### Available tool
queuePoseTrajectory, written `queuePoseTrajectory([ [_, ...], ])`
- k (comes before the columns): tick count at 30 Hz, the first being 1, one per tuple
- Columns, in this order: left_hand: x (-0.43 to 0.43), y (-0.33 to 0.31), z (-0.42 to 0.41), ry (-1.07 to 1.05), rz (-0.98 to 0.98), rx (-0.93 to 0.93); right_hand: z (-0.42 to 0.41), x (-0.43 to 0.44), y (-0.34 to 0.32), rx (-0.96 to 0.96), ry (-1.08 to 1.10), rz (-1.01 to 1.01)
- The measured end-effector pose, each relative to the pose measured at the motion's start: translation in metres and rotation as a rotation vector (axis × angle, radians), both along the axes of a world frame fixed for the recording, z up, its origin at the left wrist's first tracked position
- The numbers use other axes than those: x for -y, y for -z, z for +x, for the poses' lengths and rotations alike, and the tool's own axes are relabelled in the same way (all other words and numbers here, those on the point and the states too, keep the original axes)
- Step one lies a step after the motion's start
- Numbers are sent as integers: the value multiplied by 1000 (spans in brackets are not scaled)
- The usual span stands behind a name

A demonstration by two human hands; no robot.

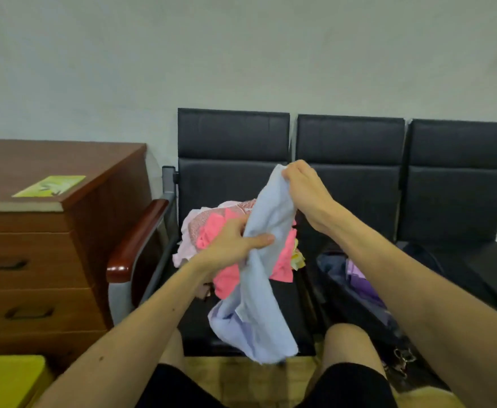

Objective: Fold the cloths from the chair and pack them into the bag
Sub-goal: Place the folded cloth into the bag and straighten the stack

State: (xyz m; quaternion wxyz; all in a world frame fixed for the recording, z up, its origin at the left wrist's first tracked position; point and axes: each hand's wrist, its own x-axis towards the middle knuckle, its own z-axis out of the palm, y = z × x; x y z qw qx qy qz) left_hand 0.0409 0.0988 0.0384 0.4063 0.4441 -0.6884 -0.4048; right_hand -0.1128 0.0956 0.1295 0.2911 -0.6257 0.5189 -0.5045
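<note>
A light blue cloth (266, 260) hangs lengthwise in front of the left black chair (232, 148). My right hand (306, 192) pinches its top corner, raised above the seat. Lower down, my left hand (235, 240) grips the cloth's left edge with the thumb across it. The cloth's bottom droops over the seat's front edge. Behind it on the seat lies a heap of cloths (212, 231), pink, coral and pale yellow. A dark open bag (356, 278) rests on the middle seat to the right, with purple fabric inside.
A wooden drawer cabinet (35, 245) stands at the left with a green card (50, 186) on top. The chair's wooden armrest (135, 240) juts between cabinet and seat. A third black seat (459, 178) is at the right. My knees are below, a yellow cushion (6, 378) bottom left.
</note>
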Motion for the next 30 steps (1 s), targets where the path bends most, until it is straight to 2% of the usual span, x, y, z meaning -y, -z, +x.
queuePoseTrajectory([
  [5,0,-78,11,-70,-215,-4,-6,-21,-63,-51,-39,-69],
  [10,-14,-148,15,-72,-424,128,-20,-47,-101,-290,-136,-132],
  [15,-24,-183,25,-109,-534,295,-32,-62,-137,-155,-78,-317],
  [21,-40,-204,56,-49,-344,445,-61,-66,-157,-161,45,-515],
  [26,-42,-204,94,30,-153,622,-81,-65,-149,-271,130,-468],
  [30,-43,-198,115,135,-94,552,-99,-64,-139,-293,148,-404],
])
